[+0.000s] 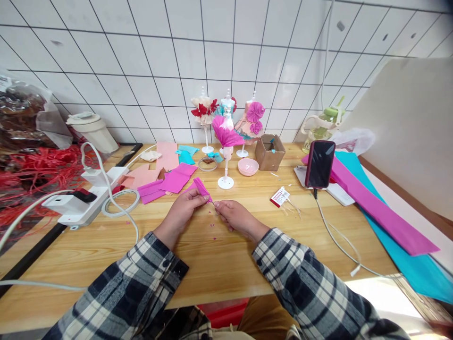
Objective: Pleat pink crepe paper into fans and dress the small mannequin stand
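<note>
Over the wooden tabletop (215, 274), before the miniature dress form (227, 153), our left hand (186, 206) firmly pinches the folded magenta crepe paper (201, 187); whether our right hand (236, 215), at its narrow end, grips too, we cannot tell; we should keep the folds even.

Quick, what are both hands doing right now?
Left hand: closed, holding folded pink paper.
Right hand: closed, pinching at the paper's lower end; exactly what it grips can't be told.

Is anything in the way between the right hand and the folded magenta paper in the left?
Nothing visible: the right hand is at the lower end of the magenta paper, held in the left hand. The nearest white stand is beyond both hands.
</note>
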Demonstrator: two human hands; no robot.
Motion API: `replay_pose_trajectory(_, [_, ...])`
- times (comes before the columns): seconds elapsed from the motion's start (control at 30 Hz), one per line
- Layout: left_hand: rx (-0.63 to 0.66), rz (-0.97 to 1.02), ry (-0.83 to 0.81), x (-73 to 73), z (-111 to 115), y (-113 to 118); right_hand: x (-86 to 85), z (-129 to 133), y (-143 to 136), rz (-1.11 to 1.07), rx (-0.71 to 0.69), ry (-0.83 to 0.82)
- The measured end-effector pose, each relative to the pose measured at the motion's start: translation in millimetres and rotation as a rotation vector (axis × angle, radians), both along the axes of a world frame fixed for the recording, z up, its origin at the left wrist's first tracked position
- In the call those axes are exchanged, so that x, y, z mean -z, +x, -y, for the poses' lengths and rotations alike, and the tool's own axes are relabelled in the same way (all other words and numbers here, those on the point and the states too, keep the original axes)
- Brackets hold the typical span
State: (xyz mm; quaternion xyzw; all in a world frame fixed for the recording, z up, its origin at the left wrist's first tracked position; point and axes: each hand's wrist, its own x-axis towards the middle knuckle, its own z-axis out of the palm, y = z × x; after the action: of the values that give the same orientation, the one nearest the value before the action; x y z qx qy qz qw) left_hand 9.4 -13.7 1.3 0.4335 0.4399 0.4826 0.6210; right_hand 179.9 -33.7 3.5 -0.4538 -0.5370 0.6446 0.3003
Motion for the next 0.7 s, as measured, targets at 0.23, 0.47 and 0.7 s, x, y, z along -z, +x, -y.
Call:
replay_pose_trajectory(0.23, [-0.059, 0.011, -0.021, -2.7, 0.6, 3.0, -3.3, 1.5, -0.6, 0.032, -0.001, -0.023])
replay_pose_trajectory(0.47, [-0.150, 0.051, -0.014, -6.2, 1.2, 5.9, 3.8, -0.7, -3.2, -0.001, 0.023, -0.021])
replay_pose_trajectory(0.7, [-0.149, 0.058, -0.019, -2.7, 1.9, 9.6, 5.1, -1.0, -4.3, -0.014, 0.049, -0.003])
